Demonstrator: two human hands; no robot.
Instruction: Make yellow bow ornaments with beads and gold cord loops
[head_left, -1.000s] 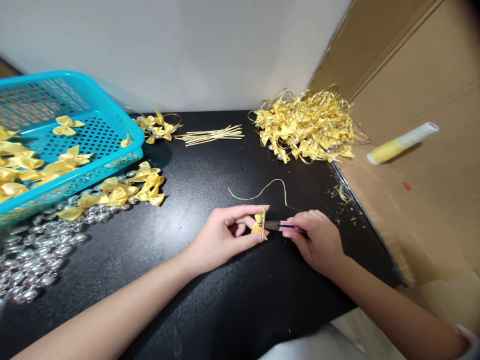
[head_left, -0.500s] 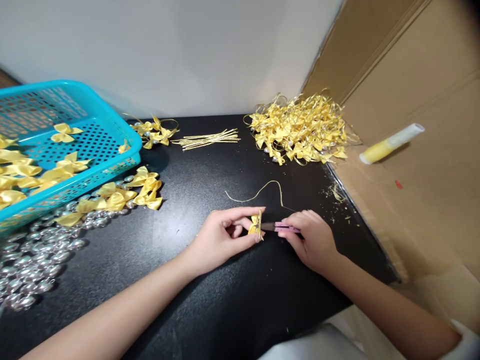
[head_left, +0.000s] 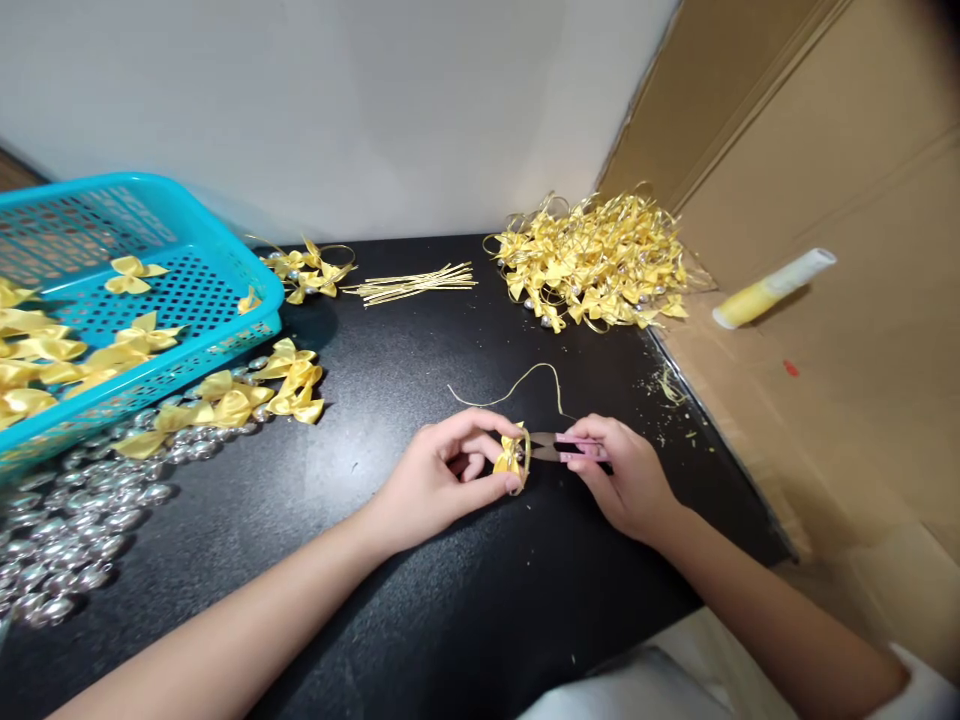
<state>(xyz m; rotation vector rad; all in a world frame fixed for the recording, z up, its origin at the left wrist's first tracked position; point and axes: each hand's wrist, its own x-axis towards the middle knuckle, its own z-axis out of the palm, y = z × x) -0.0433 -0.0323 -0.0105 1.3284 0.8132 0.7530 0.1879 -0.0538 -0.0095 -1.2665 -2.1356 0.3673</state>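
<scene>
Between the thumb and fingers of my left hand [head_left: 446, 475] is a yellow ribbon bow [head_left: 508, 460] with a gold wire loop along its right side. My right hand [head_left: 628, 475] grips the pink handles of a small pair of scissors [head_left: 566, 448]. Their grey blades are parted and point left, with the tips at the bow's wire loop. Behind the hands, a long curved gold thread [head_left: 517, 392] lies on the black table; its right end runs down toward my right hand.
At left stands a turquoise basket [head_left: 232, 255] holding yellow bows. Silver beads [head_left: 90, 525] and loose bows [head_left: 289, 380] lie before it. Cut gold wires [head_left: 412, 285] and a finished-looking bow heap [head_left: 592, 260] lie at the back. A cardboard wall with a tube [head_left: 772, 288] borders the right.
The scissors have drawn back slightly to the right and their blades have opened. The bow has turned in my left hand, so its wire loop shows rounder.
</scene>
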